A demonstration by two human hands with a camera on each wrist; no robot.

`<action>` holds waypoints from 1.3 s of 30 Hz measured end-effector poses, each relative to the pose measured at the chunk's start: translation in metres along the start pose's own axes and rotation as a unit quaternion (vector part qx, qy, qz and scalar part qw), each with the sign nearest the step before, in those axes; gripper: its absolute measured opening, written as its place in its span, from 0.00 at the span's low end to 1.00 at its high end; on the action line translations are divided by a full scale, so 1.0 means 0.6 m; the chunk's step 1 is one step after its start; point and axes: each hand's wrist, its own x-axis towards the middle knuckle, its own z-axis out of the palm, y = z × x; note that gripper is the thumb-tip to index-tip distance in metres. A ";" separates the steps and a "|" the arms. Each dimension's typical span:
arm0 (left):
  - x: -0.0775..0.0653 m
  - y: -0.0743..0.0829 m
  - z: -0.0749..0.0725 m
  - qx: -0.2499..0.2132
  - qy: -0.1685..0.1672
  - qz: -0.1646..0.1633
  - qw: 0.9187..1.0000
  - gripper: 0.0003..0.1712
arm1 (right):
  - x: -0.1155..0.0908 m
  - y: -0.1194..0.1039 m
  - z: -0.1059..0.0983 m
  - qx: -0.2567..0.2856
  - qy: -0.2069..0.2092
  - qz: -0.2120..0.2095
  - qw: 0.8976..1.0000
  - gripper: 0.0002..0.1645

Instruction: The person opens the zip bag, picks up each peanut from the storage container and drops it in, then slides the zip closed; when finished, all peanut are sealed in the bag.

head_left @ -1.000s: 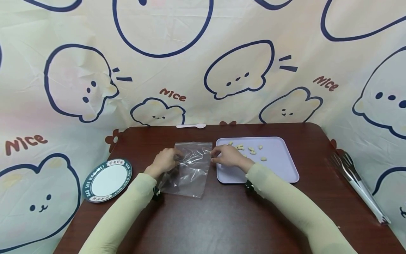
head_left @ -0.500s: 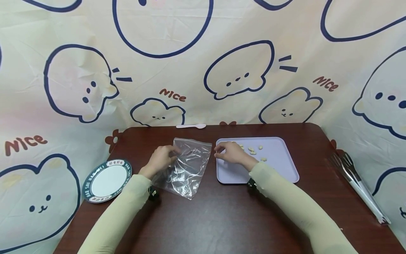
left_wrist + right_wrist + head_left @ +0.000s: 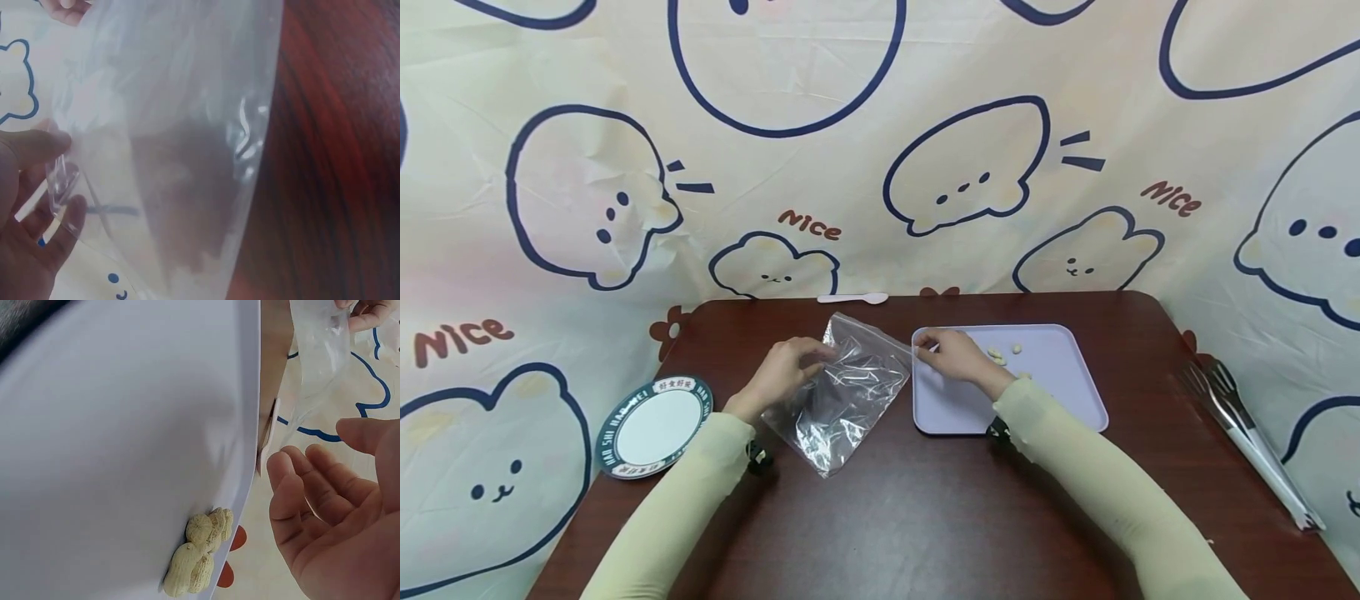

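Note:
A clear zip-top plastic bag (image 3: 850,392) is held tilted over the table in the head view, left of the tray. My left hand (image 3: 782,375) pinches its left edge; the left wrist view shows the thumb (image 3: 47,145) and fingers at the film. My right hand (image 3: 958,357) hovers over the lilac tray (image 3: 951,412), fingers loosely bent and thumb apart from them. In the right wrist view the bag's corner runs up to these fingertips (image 3: 282,461). Several unshelled peanuts (image 3: 199,559) lie on the tray, some hidden by the right hand in the head view.
A green-rimmed plate (image 3: 696,404) sits at the table's left edge. A white plastic spoon (image 3: 853,297) lies along the back edge. Metal tongs (image 3: 1251,442) with fork-like ends rest at the right edge. A patterned cloth (image 3: 955,250) hangs right behind the table.
The bag's top has swung up and to the right, and its bottom corner has shifted left. My right hand drew away from the bag, then its fingertips came back near the corner.

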 end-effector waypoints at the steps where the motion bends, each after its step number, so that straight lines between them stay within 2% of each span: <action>1: 0.000 0.002 0.000 -0.004 0.000 0.006 1.000 0.15 | 0.000 0.000 0.000 0.001 0.000 0.000 1.000 0.17; 12: 0.003 0.022 0.005 -0.012 -0.017 0.055 0.998 0.17 | 0.002 0.003 0.003 0.018 -0.011 -0.019 1.000 0.17; 21: 0.008 0.033 0.011 -0.018 -0.043 0.073 0.996 0.19 | 0.000 -0.003 0.006 0.078 -0.053 -0.003 0.996 0.20; 27: 0.015 0.037 0.012 0.001 -0.049 0.079 0.996 0.19 | -0.002 -0.006 0.002 0.096 -0.052 -0.009 0.994 0.16; 33: 0.018 0.038 0.014 0.047 -0.040 0.093 0.994 0.18 | -0.005 -0.008 -0.001 0.128 -0.052 -0.003 0.990 0.13; 39: 0.016 0.044 0.016 0.049 -0.022 0.064 0.996 0.16 | -0.005 -0.010 -0.001 0.162 -0.047 0.023 0.985 0.12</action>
